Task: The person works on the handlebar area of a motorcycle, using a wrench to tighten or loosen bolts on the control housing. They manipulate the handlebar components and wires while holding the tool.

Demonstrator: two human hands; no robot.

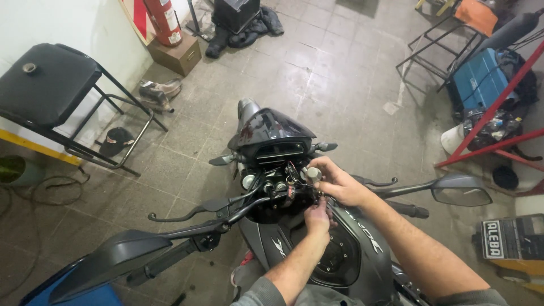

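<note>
A dark grey motorcycle [272, 133] stands below me, its handlebar [204, 215] turned toward the left. My left hand [317, 216] reaches up over the fuel tank [340, 255] and pinches something small near the steering head; what it grips is hidden. My right hand [337, 181] is shut on a small silver cylindrical part [312, 173] just above the bundle of red and black wires [292, 184] by the handlebar clamp. The two hands almost touch.
A black stool [45, 79] stands left by the wall, with a cap [116, 139] under it. A red extinguisher [164, 20] and a box [178, 54] sit at the back. Red stand bars [498, 141], a blue machine [479, 79] and mirrors [462, 190] lie right.
</note>
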